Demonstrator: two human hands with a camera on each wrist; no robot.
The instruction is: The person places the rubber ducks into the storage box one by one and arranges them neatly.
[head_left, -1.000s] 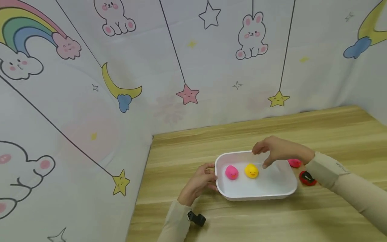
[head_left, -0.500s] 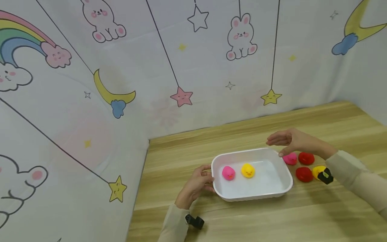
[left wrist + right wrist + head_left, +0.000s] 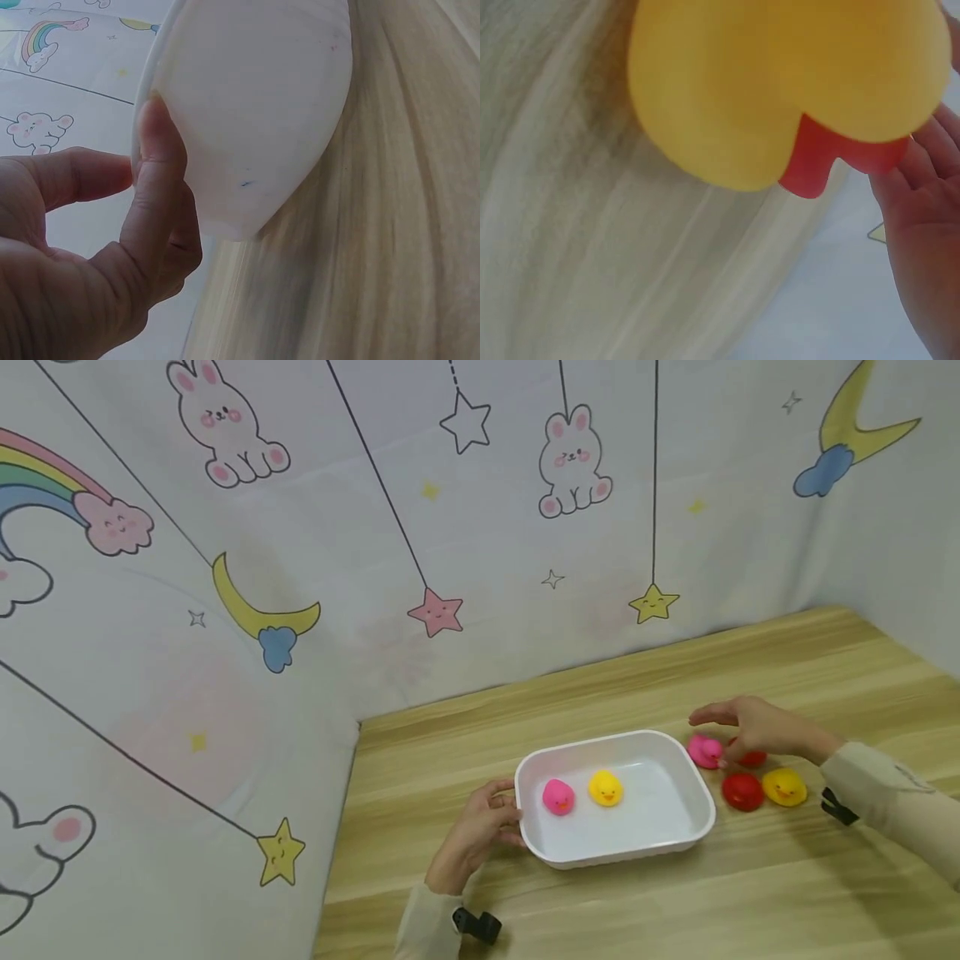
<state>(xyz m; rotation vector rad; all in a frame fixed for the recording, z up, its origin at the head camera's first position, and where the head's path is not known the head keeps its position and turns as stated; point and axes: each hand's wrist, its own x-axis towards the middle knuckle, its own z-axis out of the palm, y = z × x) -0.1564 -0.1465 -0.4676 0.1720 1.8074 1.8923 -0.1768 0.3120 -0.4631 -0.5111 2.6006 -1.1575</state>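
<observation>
Tray grip: our left hand pinches the left rim of the white plastic tray, thumb on the lip and fingers against the outer wall, probably to steady it.
Inside the tray: a pink toy duck and a yellow toy duck sit side by side toward the left end, leaving bare floor to their right.
Reaching hand: our right hand holds nothing; its fingers arch, parted from the thumb, over the outer pink duck and the far red toy. We cannot tell whether the thumb touches either.
Table group: beside the tray's right end, the near red toy adjoins the outer yellow duck, conveniently within the right hand's reach.
</observation>
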